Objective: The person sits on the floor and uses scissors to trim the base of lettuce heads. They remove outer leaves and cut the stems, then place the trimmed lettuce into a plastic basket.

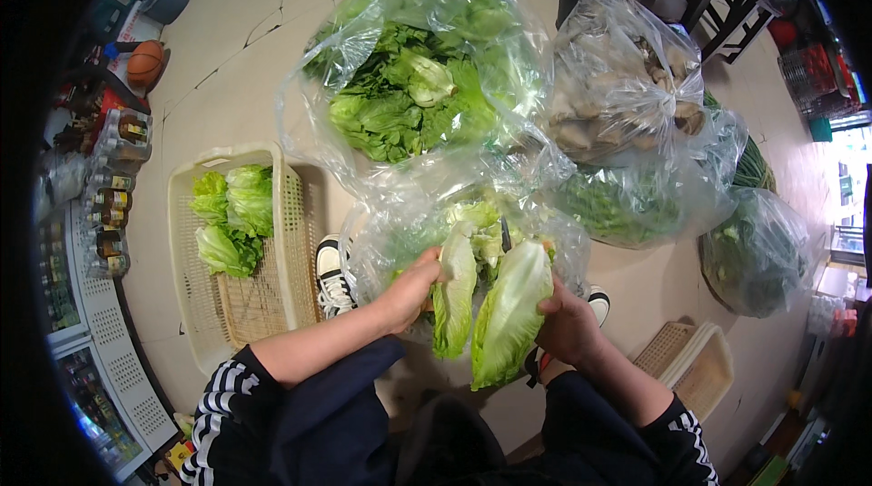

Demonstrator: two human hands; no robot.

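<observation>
My left hand grips a pale green lettuce leaf or piece by its outer side. In my right hand is a larger romaine-type lettuce head, its leafy end pointing towards me. The two pieces are side by side with a gap between them. Just beyond them a narrow dark blade sticks up; what holds it is hidden. Below and past my hands lies a clear plastic bag with lettuce scraps. Behind it, a big open plastic bag is full of lettuce heads.
Left stands a cream plastic basket with several lettuces. To the right are bagged mushrooms, bagged greens, another vegetable bag and a smaller basket. Dark stools stand at the back right.
</observation>
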